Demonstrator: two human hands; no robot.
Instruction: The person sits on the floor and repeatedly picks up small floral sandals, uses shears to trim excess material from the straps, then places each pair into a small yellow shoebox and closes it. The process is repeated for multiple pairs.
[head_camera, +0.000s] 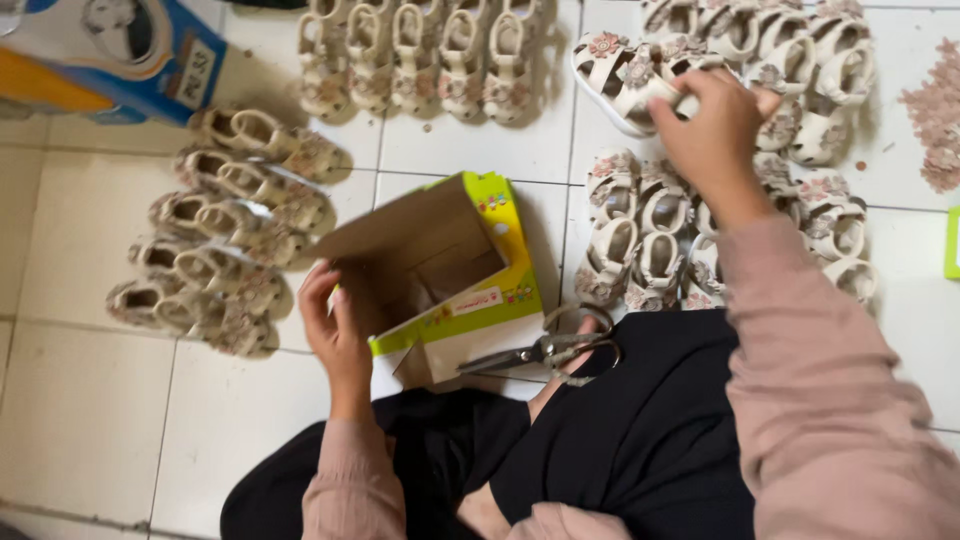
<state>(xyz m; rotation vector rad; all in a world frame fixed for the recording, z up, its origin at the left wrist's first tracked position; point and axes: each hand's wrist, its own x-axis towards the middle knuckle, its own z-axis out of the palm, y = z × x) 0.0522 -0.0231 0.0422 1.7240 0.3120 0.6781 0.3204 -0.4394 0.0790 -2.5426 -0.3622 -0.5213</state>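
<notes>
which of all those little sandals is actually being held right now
The white flower-trimmed sandal at the top, just right of centre: the right hand grips it, lifted and tilted. The other sandals lie in rows on the tiled floor, untouched.

Pale tiled floor, grey grout lines, soft shadows

Tiled floor w/ sandals, box

The small cream sandals with pink-brown flower patterns lie on the pale white tiled floor. The open cardboard box is brown inside, lime green and white outside with tiny coloured motifs. Dusty pink sleeves cover black clothing; the metal scissors are grey.
</notes>
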